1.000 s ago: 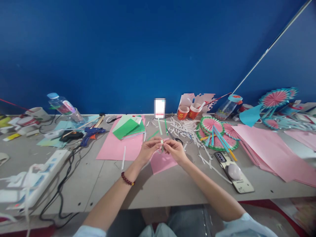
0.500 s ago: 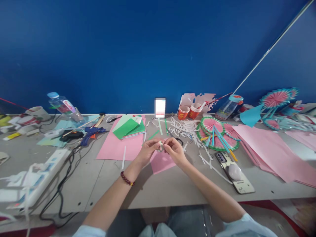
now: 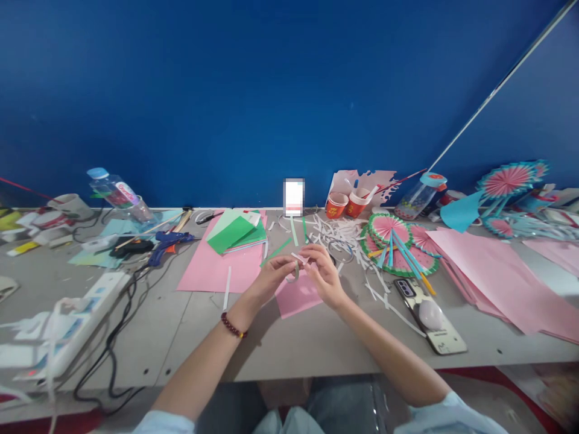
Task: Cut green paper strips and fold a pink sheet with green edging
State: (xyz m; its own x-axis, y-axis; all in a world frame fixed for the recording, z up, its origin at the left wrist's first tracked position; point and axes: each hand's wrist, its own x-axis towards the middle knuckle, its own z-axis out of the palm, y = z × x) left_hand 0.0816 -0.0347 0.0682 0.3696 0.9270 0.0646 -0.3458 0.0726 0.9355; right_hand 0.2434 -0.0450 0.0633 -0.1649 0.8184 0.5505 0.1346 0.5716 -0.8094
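Observation:
My left hand [image 3: 274, 272] is closed in a pinch on a pale curled paper strip [image 3: 295, 274], which bends down below the fingertips. Close beside it, my right hand [image 3: 324, 278] has its fingers bent around the other end. A short whitish length of the strip [image 3: 299, 258] shows between the two hands. The exact grip of the right fingertips is partly hidden. Under the hands lies a small pink paper [image 3: 296, 299] on the grey table.
To the left are pink sheets with green paper [image 3: 231, 234], a blue glue gun [image 3: 169, 244] and a power strip [image 3: 85, 322]. Rightward are white paper shreds [image 3: 348, 235], red paper cups [image 3: 337, 206], watermelon-patterned paper fans [image 3: 391, 232], a phone [image 3: 446, 337] and pink sheets [image 3: 506, 274].
My right hand's fingers have lifted and spread slightly from their tight pinch. More of the pale strip now shows between the hands. My left hand has barely moved.

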